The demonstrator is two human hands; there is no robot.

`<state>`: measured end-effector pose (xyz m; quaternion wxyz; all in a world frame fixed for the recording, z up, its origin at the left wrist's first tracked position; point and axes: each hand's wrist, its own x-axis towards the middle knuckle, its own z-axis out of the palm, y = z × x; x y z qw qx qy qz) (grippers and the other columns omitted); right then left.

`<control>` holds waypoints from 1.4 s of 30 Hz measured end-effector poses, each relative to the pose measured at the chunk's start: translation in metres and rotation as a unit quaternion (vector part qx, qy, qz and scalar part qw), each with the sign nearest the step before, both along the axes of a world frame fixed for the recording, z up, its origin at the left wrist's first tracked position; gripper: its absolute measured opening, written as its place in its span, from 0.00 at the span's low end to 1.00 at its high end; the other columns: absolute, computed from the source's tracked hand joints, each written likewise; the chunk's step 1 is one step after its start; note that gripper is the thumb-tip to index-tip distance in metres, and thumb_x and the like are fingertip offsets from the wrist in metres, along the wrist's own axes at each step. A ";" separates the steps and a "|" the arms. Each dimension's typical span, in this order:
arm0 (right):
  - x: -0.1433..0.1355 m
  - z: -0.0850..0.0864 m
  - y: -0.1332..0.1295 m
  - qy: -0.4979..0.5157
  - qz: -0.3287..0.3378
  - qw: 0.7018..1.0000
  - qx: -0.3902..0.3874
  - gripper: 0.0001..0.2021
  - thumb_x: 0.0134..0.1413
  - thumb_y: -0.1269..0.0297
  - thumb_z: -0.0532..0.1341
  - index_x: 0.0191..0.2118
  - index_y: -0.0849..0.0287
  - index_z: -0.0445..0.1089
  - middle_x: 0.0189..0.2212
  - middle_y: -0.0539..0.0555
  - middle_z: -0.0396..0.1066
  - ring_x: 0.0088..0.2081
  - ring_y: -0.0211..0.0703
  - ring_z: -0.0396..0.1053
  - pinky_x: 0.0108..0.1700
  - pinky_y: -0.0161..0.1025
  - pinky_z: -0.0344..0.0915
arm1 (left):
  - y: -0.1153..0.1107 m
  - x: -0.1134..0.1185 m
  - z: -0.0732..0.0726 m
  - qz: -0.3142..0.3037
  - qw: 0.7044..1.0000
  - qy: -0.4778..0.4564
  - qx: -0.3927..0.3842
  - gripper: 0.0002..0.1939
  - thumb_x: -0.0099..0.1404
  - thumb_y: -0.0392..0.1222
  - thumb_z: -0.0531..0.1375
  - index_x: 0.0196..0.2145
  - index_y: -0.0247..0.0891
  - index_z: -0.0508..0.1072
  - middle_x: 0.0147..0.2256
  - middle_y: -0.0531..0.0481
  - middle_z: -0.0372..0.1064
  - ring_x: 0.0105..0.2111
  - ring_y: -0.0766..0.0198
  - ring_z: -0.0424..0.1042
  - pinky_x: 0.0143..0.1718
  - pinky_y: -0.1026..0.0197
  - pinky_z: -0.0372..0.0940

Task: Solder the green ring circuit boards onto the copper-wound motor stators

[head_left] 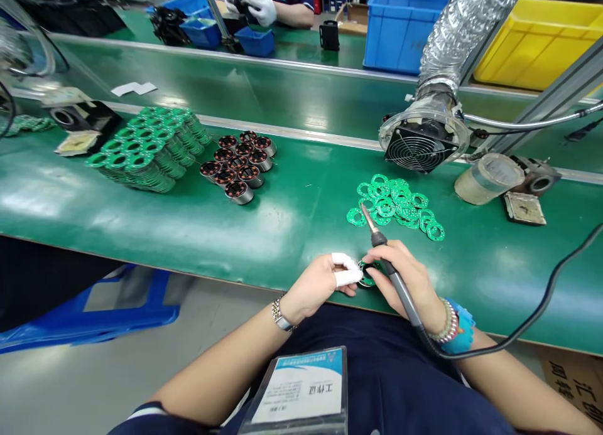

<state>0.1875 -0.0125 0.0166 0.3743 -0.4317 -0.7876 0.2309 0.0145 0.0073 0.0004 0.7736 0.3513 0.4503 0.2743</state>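
My left hand [325, 281], with white covers on two fingers, grips the left side of a round part with a green board [369, 274] near the table's front edge. My right hand [407, 278] holds a soldering iron [400, 290], its tip pointing up and away to the left, while its fingertips touch the same part. Beyond my hands lies a loose heap of green ring boards [400, 203]. To the left stand several metal motor stators with copper windings [239, 191], beside tall stacks of green boards [141, 149].
A fan on a foil duct [419, 147] hangs over the back right, near a round container [488, 179] and a soldering stand [537, 181]. The iron's black cable [541, 306] crosses the right side. Across the bench, a person's gloved hands [260, 9] hold a dark part.
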 end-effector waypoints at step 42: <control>0.024 0.036 -0.027 0.029 0.021 0.999 -0.015 0.13 0.48 0.77 0.57 0.39 0.60 0.72 0.23 0.54 0.70 0.26 0.41 0.65 0.27 0.39 0.64 | -0.006 -0.005 -0.006 -0.010 0.998 0.039 0.048 0.07 0.54 0.40 0.61 0.28 0.33 0.69 0.22 0.51 0.69 0.22 0.68 0.69 0.26 0.65 0.66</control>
